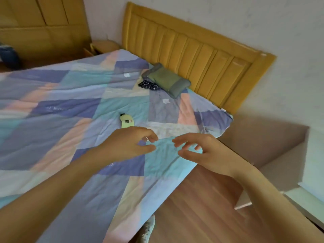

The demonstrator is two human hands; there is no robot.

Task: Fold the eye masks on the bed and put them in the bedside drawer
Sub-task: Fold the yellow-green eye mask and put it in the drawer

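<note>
Both empty, fingers loosely curled, a left hand [129, 144] and right hand [201, 151] hover over a patchwork quilt [70, 106] beside a yellow headboard [192, 50] and wood floor [201, 207].

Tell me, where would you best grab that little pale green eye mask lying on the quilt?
Probably by its near end. The eye mask lies flat on the quilt, lengthwise away from the person, its near end just beyond the open left hand. Come from above and pinch that edge; its dark far tip looks narrower.
</note>
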